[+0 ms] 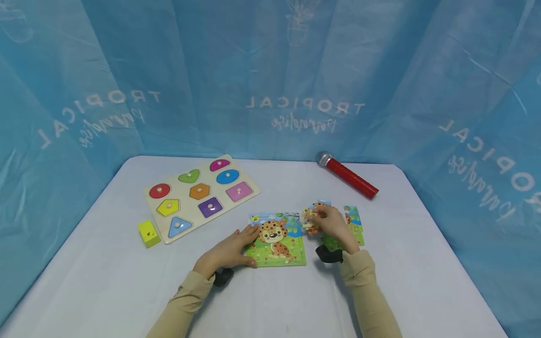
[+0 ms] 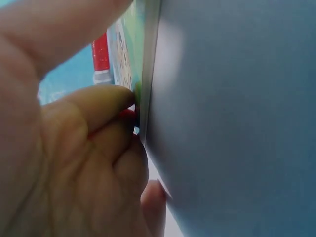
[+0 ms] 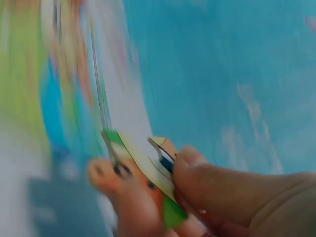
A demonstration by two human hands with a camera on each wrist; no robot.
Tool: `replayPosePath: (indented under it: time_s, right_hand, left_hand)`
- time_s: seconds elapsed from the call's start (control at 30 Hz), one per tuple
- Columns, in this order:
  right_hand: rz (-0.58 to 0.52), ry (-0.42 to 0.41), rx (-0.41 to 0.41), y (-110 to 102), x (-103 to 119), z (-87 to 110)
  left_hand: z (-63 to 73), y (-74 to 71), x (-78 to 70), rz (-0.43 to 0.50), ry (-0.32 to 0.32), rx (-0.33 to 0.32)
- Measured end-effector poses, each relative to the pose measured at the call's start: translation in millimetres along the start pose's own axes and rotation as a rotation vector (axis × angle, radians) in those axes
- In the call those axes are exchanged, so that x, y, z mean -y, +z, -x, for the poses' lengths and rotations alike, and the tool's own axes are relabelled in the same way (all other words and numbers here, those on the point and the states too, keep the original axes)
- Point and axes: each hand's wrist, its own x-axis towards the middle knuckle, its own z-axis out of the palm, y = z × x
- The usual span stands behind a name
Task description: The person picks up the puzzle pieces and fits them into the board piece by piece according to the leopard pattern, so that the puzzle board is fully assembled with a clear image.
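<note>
A square jigsaw board point(image 1: 276, 246) with a cartoon leopard picture lies flat on the table. My left hand point(image 1: 232, 249) rests along its left side, fingers spread on the picture's edge and thumb at the lower corner. In the left wrist view, fingertips point(image 2: 126, 96) touch the edge of the board point(image 2: 150, 49). To the right of the board, my right hand point(image 1: 334, 225) pinches jigsaw pieces point(image 3: 148, 177) between thumb and fingers; they show orange, black spots and green edges. More jigsaw pieces point(image 1: 355, 220) lie just beyond and beneath the right hand.
A wooden shape puzzle point(image 1: 188, 197) with several knobbed coloured shapes sits at the back left. Beside its lower corner is a yellow block point(image 1: 149, 234). A red toy microphone point(image 1: 351, 178) lies at the back right. A blue printed curtain point(image 1: 262, 61) surrounds the white table point(image 1: 270, 300).
</note>
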Motion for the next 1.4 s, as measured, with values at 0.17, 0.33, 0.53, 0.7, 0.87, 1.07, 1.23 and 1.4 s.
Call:
replayPosePath:
  time_s: [0.17,0.33,0.53,0.7,0.87,1.07,1.23,1.4]
  right_hand:
    - [-0.009,-0.073,0.121,45,17,0.5]
    - [0.312,-0.114,-0.091,71,20,0.7]
    - [0.414,-0.115,-0.105,77,18,2.5]
    - [0.38,-0.163,-0.091,76,18,-0.4]
    - [0.19,-0.24,-0.161,49,12,-9.1]
    - [0.288,-0.179,-0.213,0,-16,-13.9]
    - [0.358,-0.115,-0.23,-17,-34,-25.0]
    - [0.431,-0.053,-0.196,-24,-39,-33.9]
  left_hand:
    - [-4.4,-2.1,0.6,0.005,0.039,0.012]
    - [-8.7,-2.6,-1.7,0.008,0.046,0.027]
    - [-7.8,-3.5,-1.0,0.0,0.048,0.037]
    - [-4.2,-4.6,-0.6,-0.004,0.047,0.025]
    - [-0.5,-3.3,1.6,0.012,0.027,0.007]
    - [1.6,-3.0,4.2,-0.008,0.021,0.004]
    - [5.6,-4.1,1.5,0.019,0.016,0.018]
    - [5.8,-0.9,2.0,0.019,0.022,0.023]
